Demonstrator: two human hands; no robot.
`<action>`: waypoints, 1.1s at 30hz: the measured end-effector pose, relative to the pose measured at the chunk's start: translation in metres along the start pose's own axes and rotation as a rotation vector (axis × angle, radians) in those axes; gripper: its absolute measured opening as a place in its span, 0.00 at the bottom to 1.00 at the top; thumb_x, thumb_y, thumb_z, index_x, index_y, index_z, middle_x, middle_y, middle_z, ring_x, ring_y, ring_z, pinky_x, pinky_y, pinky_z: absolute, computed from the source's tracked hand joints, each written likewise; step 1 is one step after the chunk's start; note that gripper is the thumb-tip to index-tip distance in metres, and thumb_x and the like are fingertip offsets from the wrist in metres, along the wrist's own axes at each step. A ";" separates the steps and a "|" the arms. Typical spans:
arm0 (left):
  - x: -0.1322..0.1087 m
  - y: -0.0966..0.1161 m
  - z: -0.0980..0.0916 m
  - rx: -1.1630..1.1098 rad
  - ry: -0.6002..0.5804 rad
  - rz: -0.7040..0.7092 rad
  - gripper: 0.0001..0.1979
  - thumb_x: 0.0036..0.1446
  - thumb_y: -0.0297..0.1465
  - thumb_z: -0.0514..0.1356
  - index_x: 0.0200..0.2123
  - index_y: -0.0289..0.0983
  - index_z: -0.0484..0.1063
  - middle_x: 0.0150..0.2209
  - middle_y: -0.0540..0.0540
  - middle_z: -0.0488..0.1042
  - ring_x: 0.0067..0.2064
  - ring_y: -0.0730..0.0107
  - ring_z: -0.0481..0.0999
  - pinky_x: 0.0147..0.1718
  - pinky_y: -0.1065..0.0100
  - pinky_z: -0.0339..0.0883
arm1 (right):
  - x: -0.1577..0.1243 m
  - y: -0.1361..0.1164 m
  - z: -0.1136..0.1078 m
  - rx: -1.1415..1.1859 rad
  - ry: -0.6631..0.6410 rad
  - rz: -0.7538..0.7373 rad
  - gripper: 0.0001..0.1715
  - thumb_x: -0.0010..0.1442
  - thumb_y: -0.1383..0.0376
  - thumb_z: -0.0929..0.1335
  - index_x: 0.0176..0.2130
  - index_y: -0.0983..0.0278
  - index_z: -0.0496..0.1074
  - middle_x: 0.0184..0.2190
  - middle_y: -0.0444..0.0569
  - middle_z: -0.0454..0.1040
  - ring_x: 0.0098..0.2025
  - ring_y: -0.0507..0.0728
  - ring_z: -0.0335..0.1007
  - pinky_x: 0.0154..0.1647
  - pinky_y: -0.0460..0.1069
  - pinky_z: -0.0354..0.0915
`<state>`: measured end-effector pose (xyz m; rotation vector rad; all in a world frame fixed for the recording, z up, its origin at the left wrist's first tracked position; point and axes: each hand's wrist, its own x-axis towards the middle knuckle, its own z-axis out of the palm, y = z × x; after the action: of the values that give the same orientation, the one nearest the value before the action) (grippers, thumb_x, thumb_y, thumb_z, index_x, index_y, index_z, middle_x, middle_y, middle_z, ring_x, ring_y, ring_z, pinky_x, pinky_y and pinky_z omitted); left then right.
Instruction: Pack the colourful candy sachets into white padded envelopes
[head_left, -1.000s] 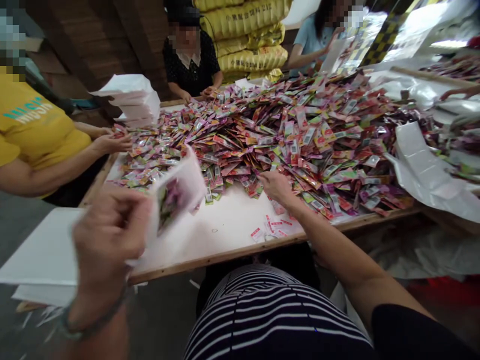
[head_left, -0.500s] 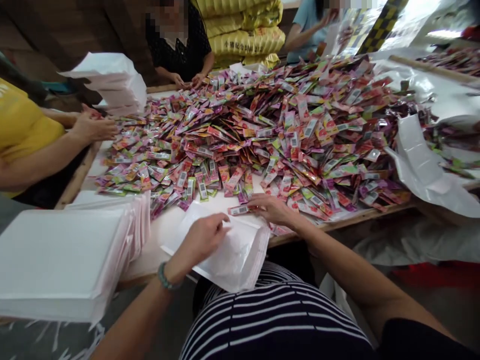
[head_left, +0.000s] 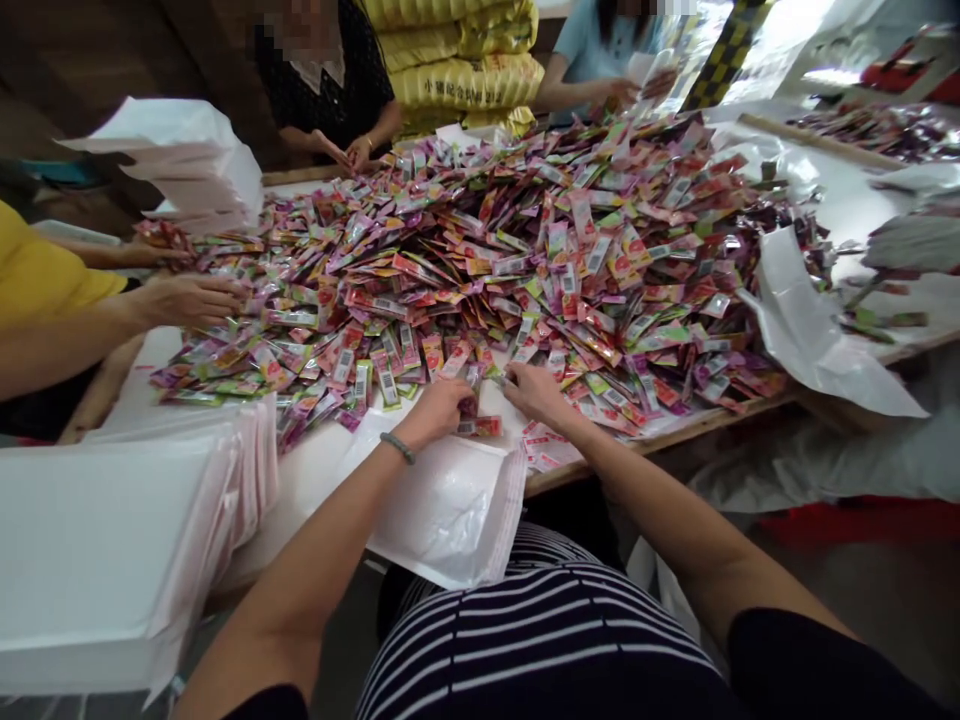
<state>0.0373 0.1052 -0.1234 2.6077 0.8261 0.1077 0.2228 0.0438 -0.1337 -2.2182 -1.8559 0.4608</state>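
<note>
A white padded envelope (head_left: 450,505) lies at the table's front edge, partly under my left forearm. Just beyond it, my left hand (head_left: 442,408) has its fingers closed on a small purple packet at the near edge of the pile. My right hand (head_left: 534,392) is a little to the right, fingers pinched at the pile's edge; what they hold is too small to make out. One red packet (head_left: 481,426) lies flat between the hands, beside the envelope. The big heap of colourful packets (head_left: 480,250) spreads beyond both hands.
Stacked white envelopes (head_left: 97,540) stand at the near left, and another stack (head_left: 187,160) at the far left. A crumpled white sheet (head_left: 817,320) hangs over the right edge. A person in yellow (head_left: 45,270) reaches in from the left; two people work across the table.
My left hand has moved off the envelope, forward to the packets. My right hand has let go of the red packet and moved forward. The yellow-clad person's hands have parted and lowered.
</note>
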 end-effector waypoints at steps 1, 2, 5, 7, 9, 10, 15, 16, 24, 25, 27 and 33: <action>-0.004 0.000 -0.001 -0.020 -0.015 -0.002 0.17 0.44 0.16 0.54 0.32 0.38 0.77 0.36 0.47 0.79 0.42 0.66 0.77 0.44 0.70 0.68 | -0.002 0.006 -0.003 0.023 0.035 -0.004 0.13 0.58 0.68 0.64 0.43 0.66 0.72 0.37 0.54 0.78 0.39 0.58 0.73 0.38 0.47 0.59; -0.007 0.001 -0.001 -0.035 -0.027 -0.025 0.17 0.45 0.17 0.54 0.33 0.38 0.77 0.35 0.48 0.79 0.41 0.67 0.77 0.42 0.71 0.68 | -0.003 0.011 -0.006 0.049 0.074 -0.010 0.14 0.59 0.68 0.63 0.45 0.66 0.70 0.37 0.53 0.78 0.38 0.58 0.73 0.37 0.47 0.59; -0.009 0.013 -0.004 -0.054 0.033 -0.272 0.12 0.51 0.27 0.57 0.38 0.38 0.76 0.35 0.46 0.80 0.37 0.63 0.78 0.38 0.67 0.69 | 0.002 0.016 -0.013 0.111 0.161 -0.003 0.15 0.62 0.65 0.62 0.49 0.65 0.67 0.37 0.53 0.78 0.38 0.60 0.73 0.37 0.48 0.60; -0.003 0.025 -0.004 -0.015 0.093 -0.494 0.15 0.53 0.38 0.59 0.41 0.36 0.75 0.37 0.40 0.79 0.40 0.56 0.79 0.38 0.63 0.69 | 0.013 0.008 -0.013 0.120 0.182 0.052 0.15 0.63 0.64 0.61 0.49 0.65 0.66 0.38 0.55 0.78 0.40 0.61 0.73 0.37 0.49 0.61; 0.007 0.037 -0.003 0.043 0.105 -0.600 0.19 0.51 0.40 0.61 0.41 0.32 0.74 0.40 0.32 0.78 0.44 0.48 0.78 0.41 0.60 0.68 | 0.027 -0.007 -0.010 0.110 0.170 0.120 0.17 0.64 0.62 0.61 0.50 0.66 0.64 0.40 0.58 0.77 0.42 0.63 0.74 0.39 0.50 0.62; 0.013 0.041 -0.001 0.062 0.099 -0.612 0.18 0.51 0.38 0.61 0.41 0.30 0.74 0.41 0.29 0.78 0.46 0.46 0.77 0.41 0.59 0.68 | 0.034 -0.014 -0.008 0.100 0.150 0.145 0.18 0.64 0.61 0.61 0.51 0.67 0.64 0.41 0.59 0.77 0.43 0.64 0.74 0.39 0.50 0.63; 0.025 0.037 -0.003 0.067 0.080 -0.578 0.11 0.49 0.27 0.59 0.37 0.32 0.76 0.37 0.30 0.79 0.43 0.47 0.78 0.39 0.59 0.68 | 0.052 -0.032 0.000 0.068 0.046 0.146 0.21 0.59 0.66 0.65 0.51 0.72 0.63 0.43 0.64 0.76 0.46 0.66 0.74 0.40 0.52 0.65; 0.023 0.033 -0.005 0.056 0.079 -0.561 0.10 0.48 0.27 0.59 0.35 0.33 0.76 0.36 0.32 0.79 0.42 0.48 0.78 0.38 0.59 0.68 | 0.051 -0.029 0.000 0.068 0.042 0.144 0.21 0.58 0.67 0.65 0.51 0.71 0.64 0.43 0.63 0.76 0.45 0.66 0.74 0.40 0.52 0.65; 0.021 0.003 -0.016 -0.357 0.276 -0.436 0.09 0.49 0.30 0.57 0.35 0.35 0.73 0.33 0.46 0.77 0.36 0.65 0.75 0.37 0.67 0.67 | 0.019 0.019 -0.017 0.211 0.113 0.157 0.12 0.55 0.68 0.64 0.40 0.66 0.71 0.36 0.55 0.77 0.39 0.61 0.72 0.37 0.50 0.63; 0.023 0.002 -0.018 -0.519 0.363 -0.443 0.10 0.49 0.30 0.58 0.35 0.34 0.72 0.32 0.46 0.76 0.34 0.67 0.74 0.36 0.67 0.67 | 0.013 0.023 -0.018 0.301 0.148 0.145 0.10 0.54 0.67 0.64 0.38 0.66 0.71 0.34 0.52 0.76 0.37 0.59 0.71 0.36 0.49 0.63; 0.025 0.000 -0.023 -0.803 0.544 -0.466 0.11 0.49 0.30 0.58 0.37 0.34 0.70 0.33 0.47 0.75 0.33 0.70 0.73 0.36 0.68 0.68 | 0.000 0.028 -0.018 0.463 0.194 0.114 0.10 0.54 0.64 0.63 0.35 0.65 0.71 0.30 0.48 0.75 0.33 0.57 0.69 0.34 0.49 0.63; -0.015 -0.009 -0.044 -0.521 0.349 -0.306 0.12 0.51 0.33 0.60 0.40 0.36 0.70 0.35 0.48 0.76 0.37 0.68 0.73 0.39 0.68 0.67 | -0.034 0.028 -0.012 0.666 0.135 -0.040 0.11 0.52 0.62 0.63 0.35 0.63 0.71 0.24 0.42 0.69 0.29 0.54 0.64 0.32 0.47 0.62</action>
<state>0.0115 0.1192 -0.0859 1.9766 1.1285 0.6157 0.2477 0.0053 -0.1292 -1.7104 -1.3990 0.7656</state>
